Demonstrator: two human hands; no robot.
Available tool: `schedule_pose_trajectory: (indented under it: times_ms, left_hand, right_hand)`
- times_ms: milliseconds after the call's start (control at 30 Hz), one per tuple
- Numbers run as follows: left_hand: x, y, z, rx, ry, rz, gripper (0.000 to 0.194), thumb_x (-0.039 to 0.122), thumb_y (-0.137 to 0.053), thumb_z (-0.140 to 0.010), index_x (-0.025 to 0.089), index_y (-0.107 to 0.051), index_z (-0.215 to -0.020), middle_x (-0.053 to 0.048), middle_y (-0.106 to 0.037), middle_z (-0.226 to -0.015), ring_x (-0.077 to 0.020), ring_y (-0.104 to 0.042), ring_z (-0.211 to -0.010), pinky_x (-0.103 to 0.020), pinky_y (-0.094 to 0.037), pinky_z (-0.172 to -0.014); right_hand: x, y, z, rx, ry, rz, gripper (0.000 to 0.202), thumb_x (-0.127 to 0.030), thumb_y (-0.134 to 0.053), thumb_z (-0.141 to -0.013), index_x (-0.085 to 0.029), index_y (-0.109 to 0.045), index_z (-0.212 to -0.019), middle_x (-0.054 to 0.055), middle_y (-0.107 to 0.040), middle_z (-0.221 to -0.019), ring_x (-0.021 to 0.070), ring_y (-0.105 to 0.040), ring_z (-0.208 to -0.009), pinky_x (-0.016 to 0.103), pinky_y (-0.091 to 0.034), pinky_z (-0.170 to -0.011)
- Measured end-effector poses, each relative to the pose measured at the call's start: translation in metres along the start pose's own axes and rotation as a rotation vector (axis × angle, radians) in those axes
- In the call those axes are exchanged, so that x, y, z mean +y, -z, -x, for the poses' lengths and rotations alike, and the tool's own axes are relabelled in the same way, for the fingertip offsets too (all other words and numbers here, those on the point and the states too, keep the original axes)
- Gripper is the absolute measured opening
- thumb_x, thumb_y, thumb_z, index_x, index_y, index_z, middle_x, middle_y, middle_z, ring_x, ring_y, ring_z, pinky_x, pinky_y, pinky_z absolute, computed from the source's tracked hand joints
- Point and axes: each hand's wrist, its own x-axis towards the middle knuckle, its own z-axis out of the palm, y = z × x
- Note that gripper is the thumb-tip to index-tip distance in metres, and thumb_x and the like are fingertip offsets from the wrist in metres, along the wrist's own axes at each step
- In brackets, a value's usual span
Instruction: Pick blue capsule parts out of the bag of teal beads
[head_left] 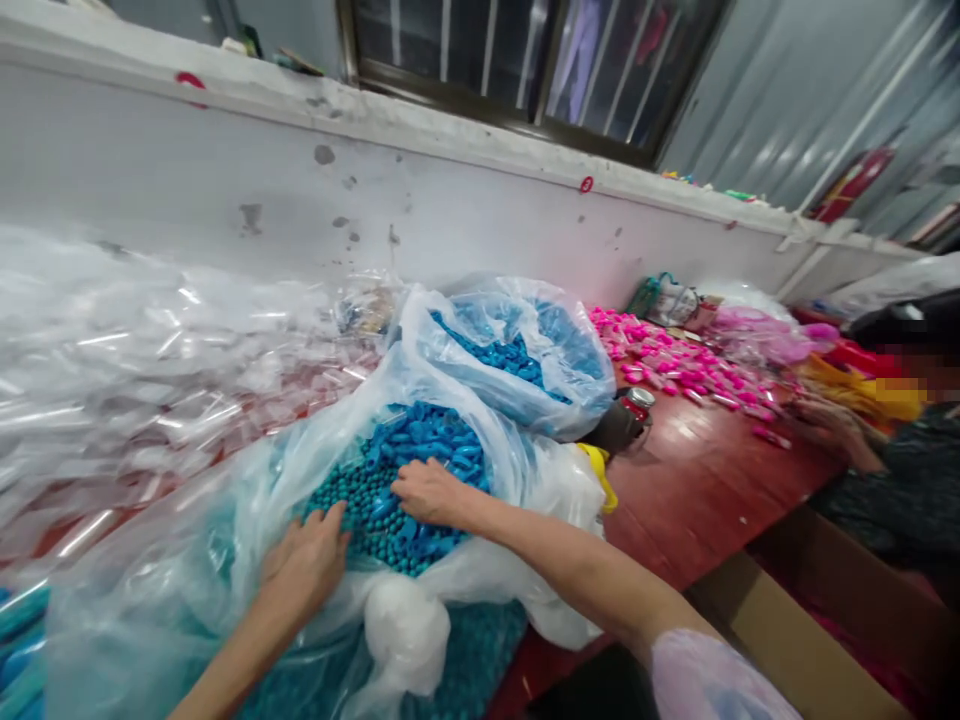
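An open clear plastic bag [274, 480] holds small round teal beads [364, 500] and blue plastic pieces [431, 435]. My right hand [431, 492] reaches in over the middle of these contents, fingers curled together at the line between beads and blue pieces. Whatever those fingertips hold is too small to make out. At the near left side of the bag's mouth, my left hand [307, 550] lies with its fingers a little apart, fingertips at the edge of the beads. Nothing shows in it.
Behind stands another plastic bag [592, 365] of blue pieces. Many clear tubes [180, 400] cover the left. Pink pieces [675, 365] lie on the red table [675, 500], near a metal-lidded jar [640, 400]. Another person [892, 490] works at right, beside a cardboard box [795, 640].
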Motion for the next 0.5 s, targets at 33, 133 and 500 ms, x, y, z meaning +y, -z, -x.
schedule_pose_trajectory:
  times_ms: [33, 133, 500]
  left_hand:
    - [0.004, 0.002, 0.003, -0.027, -0.017, 0.025, 0.038, 0.026, -0.036, -0.086, 0.017, -0.048, -0.121, -0.010, -0.059, -0.106, -0.0274, -0.052, -0.099, -0.039, -0.041, -0.083]
    - [0.018, 0.013, 0.009, 0.017, -0.048, 0.119, 0.037, 0.026, -0.040, -0.086, 0.017, -0.049, -0.120, -0.011, -0.058, -0.108, -0.0278, -0.051, -0.103, -0.040, -0.040, -0.086]
    - [0.050, 0.008, -0.002, 0.051, -0.035, 0.889, 0.045, 0.022, -0.046, -0.079, 0.012, -0.042, -0.123, -0.009, -0.059, -0.104, -0.0169, -0.058, -0.081, -0.028, -0.045, -0.074]
  right_hand:
    - [0.007, 0.002, 0.004, 0.037, -0.065, -0.113, 0.013, -0.016, -0.044, -0.080, -0.017, -0.057, -0.084, 0.008, -0.060, -0.093, 0.0218, -0.054, -0.087, 0.037, -0.043, -0.075]
    - [0.022, 0.007, 0.006, 0.171, -0.209, -0.395, 0.018, -0.017, -0.047, -0.079, -0.016, -0.057, -0.095, 0.009, -0.058, -0.102, 0.0220, -0.050, -0.100, 0.037, -0.038, -0.086]
    - [0.022, 0.024, 0.011, 0.336, -0.527, -1.100, 0.026, -0.024, -0.036, -0.083, -0.018, -0.050, -0.104, 0.002, -0.061, -0.075, 0.0130, -0.060, -0.060, 0.027, -0.050, -0.058]
